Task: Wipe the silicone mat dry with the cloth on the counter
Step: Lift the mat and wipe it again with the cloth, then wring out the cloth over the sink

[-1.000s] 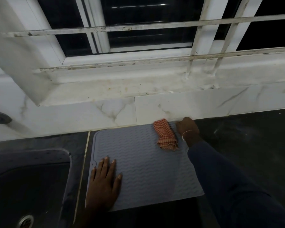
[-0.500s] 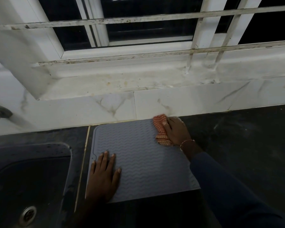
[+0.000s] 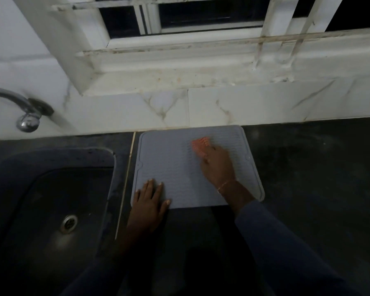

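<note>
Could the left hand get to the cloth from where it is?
Probably yes: only bare mat lies between the left hand and the cloth, though the right hand covers part of it.

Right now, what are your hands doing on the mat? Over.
Left hand flat on mat, near corner. Right hand on cloth, upper mat, grip blurred. Nothing else on mat.

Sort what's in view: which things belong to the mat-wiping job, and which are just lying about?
In the job: silicone mat, cloth, right hand on the cloth, left hand flat on the mat's near left corner.
Lying about: sink, tap, window sill, dark counter.
</note>
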Demonstrator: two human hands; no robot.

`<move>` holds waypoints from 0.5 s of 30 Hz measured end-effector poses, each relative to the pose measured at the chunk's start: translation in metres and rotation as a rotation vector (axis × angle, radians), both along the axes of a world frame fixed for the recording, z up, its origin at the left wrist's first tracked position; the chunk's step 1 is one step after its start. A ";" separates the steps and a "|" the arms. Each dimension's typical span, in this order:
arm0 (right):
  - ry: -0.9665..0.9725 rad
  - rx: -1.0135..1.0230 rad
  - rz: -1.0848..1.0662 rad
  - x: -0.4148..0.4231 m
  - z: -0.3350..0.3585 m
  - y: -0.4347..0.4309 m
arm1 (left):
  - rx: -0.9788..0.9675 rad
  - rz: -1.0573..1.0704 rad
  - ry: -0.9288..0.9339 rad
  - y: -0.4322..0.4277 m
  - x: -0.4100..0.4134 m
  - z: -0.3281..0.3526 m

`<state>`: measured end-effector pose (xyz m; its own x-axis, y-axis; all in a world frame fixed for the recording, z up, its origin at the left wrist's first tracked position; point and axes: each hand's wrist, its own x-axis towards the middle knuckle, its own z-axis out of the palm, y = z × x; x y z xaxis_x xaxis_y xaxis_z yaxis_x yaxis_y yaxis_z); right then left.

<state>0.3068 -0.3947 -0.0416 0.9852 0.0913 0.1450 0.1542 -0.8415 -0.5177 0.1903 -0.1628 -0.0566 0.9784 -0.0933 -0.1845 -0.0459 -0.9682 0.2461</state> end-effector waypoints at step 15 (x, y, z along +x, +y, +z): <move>0.111 0.043 -0.199 -0.131 -0.003 -0.018 | -0.262 0.227 -0.125 0.011 -0.078 0.025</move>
